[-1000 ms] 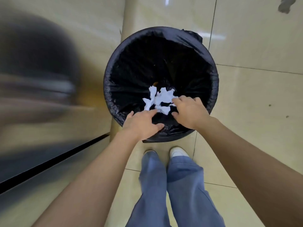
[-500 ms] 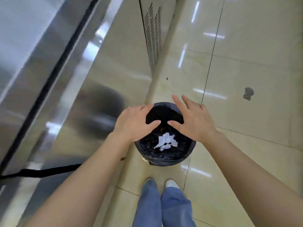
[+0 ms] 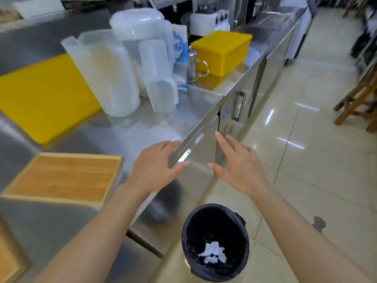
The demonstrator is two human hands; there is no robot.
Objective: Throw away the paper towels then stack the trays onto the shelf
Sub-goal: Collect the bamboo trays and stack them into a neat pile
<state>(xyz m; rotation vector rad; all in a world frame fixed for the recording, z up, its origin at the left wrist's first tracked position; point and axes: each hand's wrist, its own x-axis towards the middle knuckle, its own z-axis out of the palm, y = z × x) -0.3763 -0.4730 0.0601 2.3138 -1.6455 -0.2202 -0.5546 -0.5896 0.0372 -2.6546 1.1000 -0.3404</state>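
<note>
Paper towels (image 3: 213, 255) lie crumpled in the black bin (image 3: 238, 227) on the floor at 6 o'clock, so the throwing-away step looks done. Left hand (image 3: 156, 170) and right hand (image 3: 239, 166) both spread wide and empty, near the steel counter (image 3: 130, 135) edge. Next, likely the wooden tray (image 3: 61, 176) at 9 o'clock, a second tray (image 3: 9, 262) at 8; a two-handed lift by the rims, shelf not in view.

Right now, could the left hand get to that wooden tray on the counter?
Probably yes. The left hand is open and empty, hovering over the counter edge, and the tray lies flat just to its left with nothing on it and nothing between them. The jugs stand farther back.
</note>
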